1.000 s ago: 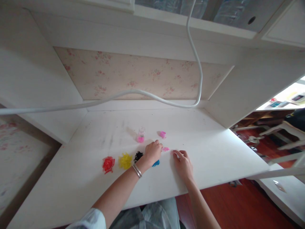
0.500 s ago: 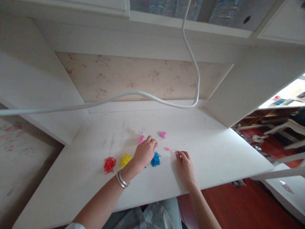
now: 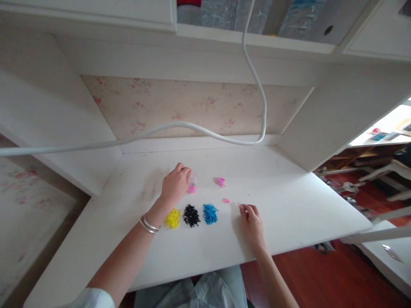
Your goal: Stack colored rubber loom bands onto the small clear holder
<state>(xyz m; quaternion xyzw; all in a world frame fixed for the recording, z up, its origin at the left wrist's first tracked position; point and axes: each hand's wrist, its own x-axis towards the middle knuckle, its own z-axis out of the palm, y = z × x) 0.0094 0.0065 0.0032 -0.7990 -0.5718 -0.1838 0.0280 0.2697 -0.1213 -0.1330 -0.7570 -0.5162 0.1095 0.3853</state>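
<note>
My left hand (image 3: pixel 176 183) is closed at the side of a small clear container (image 3: pixel 193 178), its fingertips on it. Just below that container lies something pink (image 3: pixel 192 189). My right hand (image 3: pixel 251 222) rests low on the white desk, fingers pinched on something I cannot make out; a small pink piece (image 3: pixel 226 200) lies to its left. Another pink item (image 3: pixel 221 182) sits farther back. Between my forearms are piles of yellow bands (image 3: pixel 172 218), black bands (image 3: pixel 192 215) and blue bands (image 3: pixel 210 213). The red pile is hidden behind my left arm.
A white cable (image 3: pixel 180 124) hangs across the view above the desk (image 3: pixel 289 205). Side panels and a flowered back wall (image 3: pixel 192 102) enclose the desk. A white chair (image 3: pixel 382 231) stands at the right.
My left hand has moved left and back, from above the blue pile to the clear container. The black pile now shows, and the red one is covered. My right hand has hardly moved.
</note>
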